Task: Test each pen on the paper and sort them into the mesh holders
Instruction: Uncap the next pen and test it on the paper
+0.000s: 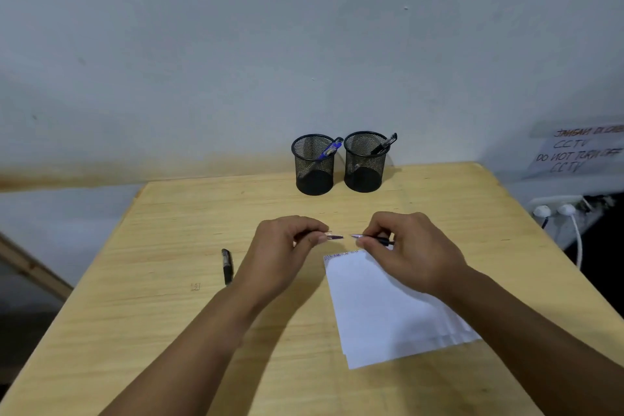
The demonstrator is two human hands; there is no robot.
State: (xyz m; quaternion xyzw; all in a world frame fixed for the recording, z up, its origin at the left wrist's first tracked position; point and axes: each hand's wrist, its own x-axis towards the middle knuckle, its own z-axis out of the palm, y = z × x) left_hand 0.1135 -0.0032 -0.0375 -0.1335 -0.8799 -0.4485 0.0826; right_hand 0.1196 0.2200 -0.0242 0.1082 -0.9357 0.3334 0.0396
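The left hand [287,248] pinches a small clear cap [332,236] between thumb and fingertips, held just above the table [135,331]. The right hand [408,246] grips a dark pen [378,240] by its barrel, tip pointing left at the cap's open end, with a small gap between the two. Whether cap and pen are coming apart or going together cannot be told.

Nearest, both forearms reach in over the pale wooden table. A small stack of white paper [381,311] lies under the right wrist, with faint scribbles along its far edge, just below the pen. To the left of the left hand, a second black pen [227,265] lies loose on the table, apart from the paper.

Farther off, near the wall, two black mesh holders stand side by side. The left holder [314,167] has a blue pen [329,149] leaning in it; the right holder [364,164] has a black pen [385,143].

Likely risks: the cap is tiny and held only at its end, so a small slip could drop it and send it rolling. The tip could mark a finger if pen and cap misalign. The top sheet may slide under the right wrist.
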